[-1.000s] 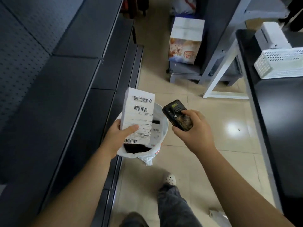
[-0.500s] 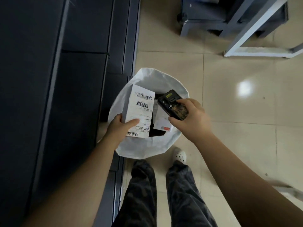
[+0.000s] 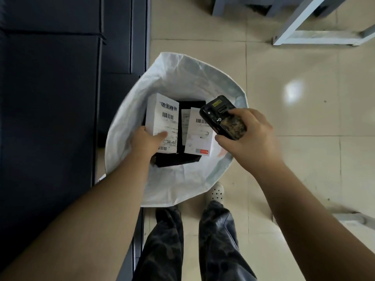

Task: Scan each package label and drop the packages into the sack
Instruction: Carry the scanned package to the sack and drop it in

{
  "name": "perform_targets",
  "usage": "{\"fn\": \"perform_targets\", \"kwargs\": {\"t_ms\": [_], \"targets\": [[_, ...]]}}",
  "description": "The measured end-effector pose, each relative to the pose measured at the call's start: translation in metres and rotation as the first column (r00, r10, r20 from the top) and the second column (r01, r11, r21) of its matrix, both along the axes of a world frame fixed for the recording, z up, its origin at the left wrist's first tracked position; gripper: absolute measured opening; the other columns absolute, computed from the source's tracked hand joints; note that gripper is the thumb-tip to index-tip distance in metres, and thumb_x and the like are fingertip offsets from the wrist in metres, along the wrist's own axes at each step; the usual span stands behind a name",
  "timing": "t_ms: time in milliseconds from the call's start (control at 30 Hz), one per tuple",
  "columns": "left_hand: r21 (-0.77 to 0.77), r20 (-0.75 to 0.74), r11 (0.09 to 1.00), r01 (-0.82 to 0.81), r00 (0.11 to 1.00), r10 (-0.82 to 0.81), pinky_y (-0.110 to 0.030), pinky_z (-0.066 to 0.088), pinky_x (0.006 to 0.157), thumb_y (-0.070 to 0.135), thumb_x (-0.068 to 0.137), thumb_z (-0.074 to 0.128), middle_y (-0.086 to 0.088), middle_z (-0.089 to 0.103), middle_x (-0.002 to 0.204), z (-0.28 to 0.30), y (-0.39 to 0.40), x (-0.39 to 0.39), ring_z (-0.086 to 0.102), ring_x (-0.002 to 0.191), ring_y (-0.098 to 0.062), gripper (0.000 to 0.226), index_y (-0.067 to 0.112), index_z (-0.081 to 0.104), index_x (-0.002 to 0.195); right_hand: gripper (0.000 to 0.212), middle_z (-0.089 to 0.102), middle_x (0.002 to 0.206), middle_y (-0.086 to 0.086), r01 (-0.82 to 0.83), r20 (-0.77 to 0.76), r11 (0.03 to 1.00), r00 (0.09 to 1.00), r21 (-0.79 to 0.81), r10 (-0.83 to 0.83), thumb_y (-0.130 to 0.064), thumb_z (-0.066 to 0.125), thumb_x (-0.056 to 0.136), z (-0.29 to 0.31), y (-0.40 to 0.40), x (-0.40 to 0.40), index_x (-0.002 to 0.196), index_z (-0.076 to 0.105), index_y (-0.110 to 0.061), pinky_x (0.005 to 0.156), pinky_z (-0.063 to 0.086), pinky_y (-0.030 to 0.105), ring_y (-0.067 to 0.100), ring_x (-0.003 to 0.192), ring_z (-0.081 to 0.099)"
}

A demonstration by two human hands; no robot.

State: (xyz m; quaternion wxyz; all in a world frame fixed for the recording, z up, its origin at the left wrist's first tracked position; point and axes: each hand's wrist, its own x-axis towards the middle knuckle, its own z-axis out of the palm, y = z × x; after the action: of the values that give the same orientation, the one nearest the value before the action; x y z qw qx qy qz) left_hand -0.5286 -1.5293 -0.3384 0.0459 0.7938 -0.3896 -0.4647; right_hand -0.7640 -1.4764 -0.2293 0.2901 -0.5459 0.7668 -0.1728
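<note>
Head view: a white package [image 3: 162, 122] with a printed label and barcodes is held by the left hand [image 3: 146, 141], the thumb laid across the label's lower part and the fingers wrapped behind the near left edge. The package is kept tilted over the open mouth of a white sack [image 3: 182, 78], which stands on the tiled floor [image 3: 304, 159] directly beyond and below both hands. A black handheld scanner [image 3: 222, 116] is gripped by the right hand [image 3: 249, 138], fingers curled round its lower body, its head pointed away from the hand and toward the far rim of the sack. Just right of the held package, and left of the right hand, a second white package [image 3: 199, 136] with a barcode label and a red mark at its near corner is seen lying inside the sack, partly covered by the scanner. Dark packages [image 3: 176, 160] are seen beneath and between the white ones, inside the sack. Left of the left arm, a dark shelf unit [image 3: 50, 98] is seen. Nearer than the hands, dark patterned trousers [image 3: 162, 240] and a pale perforated shoe [image 3: 217, 192] are visible at the sack's near edge.
</note>
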Motion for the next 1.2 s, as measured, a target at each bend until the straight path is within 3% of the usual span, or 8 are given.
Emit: {"fn": "perform_targets", "kwargs": {"t_ms": [200, 400, 533, 667, 833, 900, 1033, 1200], "targets": [[0.069, 0.143, 0.997, 0.032, 0.989, -0.042, -0.02, 0.036, 0.051, 0.037, 0.087, 0.074, -0.016, 0.069, 0.115, -0.037, -0.001, 0.0, 0.067, 0.093, -0.028, 0.05, 0.0, 0.064, 0.119, 0.059, 0.058, 0.123, -0.007, -0.038, 0.015, 0.998, 0.999, -0.049, 0.039, -0.034, 0.081, 0.069, -0.005, 0.001, -0.008, 0.125, 0.062, -0.027, 0.082, 0.039, 0.021, 0.007, 0.107, 0.051], [0.118, 0.217, 0.993, -0.029, 0.976, 0.003, -0.035, 0.047, 0.065, 0.029, 0.095, 0.065, -0.021, 0.068, 0.115, -0.061, 0.015, 0.014, 0.068, 0.097, -0.036, 0.042, -0.002, 0.059, 0.122, 0.059, 0.059, 0.122, -0.01, -0.082, 0.024, 0.994, 0.996, -0.068, 0.084, -0.037, 0.08, 0.068, -0.008, 0.006, -0.015, 0.124, 0.062, -0.028, 0.079, 0.032, 0.0, -0.006, 0.101, 0.045], [0.168, 0.258, 0.985, 0.026, 0.964, -0.069, -0.028, 0.04, 0.051, 0.024, 0.103, 0.048, -0.023, 0.068, 0.109, -0.063, 0.018, 0.017, 0.057, 0.066, -0.025, 0.035, -0.007, 0.06, 0.116, 0.06, 0.058, 0.122, -0.011, -0.11, 0.035, 0.992, 0.993, -0.068, 0.113, -0.038, 0.079, 0.069, -0.009, 0.008, -0.015, 0.125, 0.061, -0.028, 0.078, 0.032, 0.002, -0.005, 0.1, 0.044], [0.137, 0.188, 0.987, 0.088, 0.976, -0.114, -0.03, 0.049, 0.068, 0.036, 0.101, 0.049, -0.017, 0.064, 0.123, -0.048, 0.014, 0.016, 0.064, 0.091, -0.031, 0.045, 0.006, 0.053, 0.135, 0.06, 0.058, 0.122, -0.01, -0.127, 0.049, 0.989, 0.99, -0.071, 0.13, -0.037, 0.081, 0.069, -0.005, 0.008, -0.012, 0.125, 0.062, -0.028, 0.08, 0.038, 0.014, 0.002, 0.103, 0.049], [-0.08, -0.016, 0.996, 0.047, 0.999, -0.049, -0.021, 0.046, 0.062, 0.038, 0.098, 0.057, -0.006, 0.06, 0.133, -0.007, 0.016, 0.003, 0.062, 0.102, -0.021, 0.048, 0.017, 0.051, 0.14, 0.06, 0.058, 0.122, -0.009, -0.123, 0.065, 0.989, 0.99, -0.078, 0.129, -0.037, 0.082, 0.07, 0.002, 0.005, -0.006, 0.125, 0.062, -0.027, 0.077, 0.037, 0.012, -0.003, 0.098, 0.044], [-0.185, -0.092, 0.981, 0.05, 0.993, -0.068, -0.025, 0.052, 0.075, 0.037, 0.095, 0.062, -0.001, 0.061, 0.13, 0.02, 0.021, 0.001, 0.061, 0.107, -0.017, 0.043, 0.02, 0.056, 0.135, 0.059, 0.058, 0.123, -0.008, -0.12, 0.066, 0.989, 0.99, -0.082, 0.125, -0.036, 0.083, 0.07, 0.01, 0.004, -0.002, 0.124, 0.062, -0.026, 0.077, 0.037, 0.014, 0.0, 0.099, 0.047], [-0.328, -0.107, 0.936, 0.126, 0.98, -0.169, -0.035, 0.051, 0.098, 0.037, 0.09, 0.068, 0.011, 0.059, 0.124, 0.086, 0.035, 0.011, 0.058, 0.112, -0.011, 0.039, 0.025, 0.062, 0.127, 0.058, 0.058, 0.122, -0.009, -0.084, 0.081, 0.992, 0.993, -0.092, 0.091, -0.034, 0.083, 0.071, 0.042, 0.003, 0.009, 0.124, 0.062, -0.027, 0.08, 0.04, 0.021, 0.002, 0.099, 0.049], [-0.52, -0.06, 0.824, 0.225, 0.953, -0.298, -0.026, 0.043, 0.093, 0.025, 0.091, 0.07, 0.011, 0.054, 0.124, 0.191, 0.04, 0.019, 0.051, 0.107, -0.007, 0.039, 0.017, 0.062, 0.128, 0.059, 0.055, 0.121, -0.013, -0.081, 0.117, 0.982, 0.988, -0.171, 0.102, -0.035, 0.082, 0.072, 0.113, -0.006, 0.023, 0.126, 0.059, -0.027, 0.078, 0.036, 0.012, -0.001, 0.101, 0.046]]}}
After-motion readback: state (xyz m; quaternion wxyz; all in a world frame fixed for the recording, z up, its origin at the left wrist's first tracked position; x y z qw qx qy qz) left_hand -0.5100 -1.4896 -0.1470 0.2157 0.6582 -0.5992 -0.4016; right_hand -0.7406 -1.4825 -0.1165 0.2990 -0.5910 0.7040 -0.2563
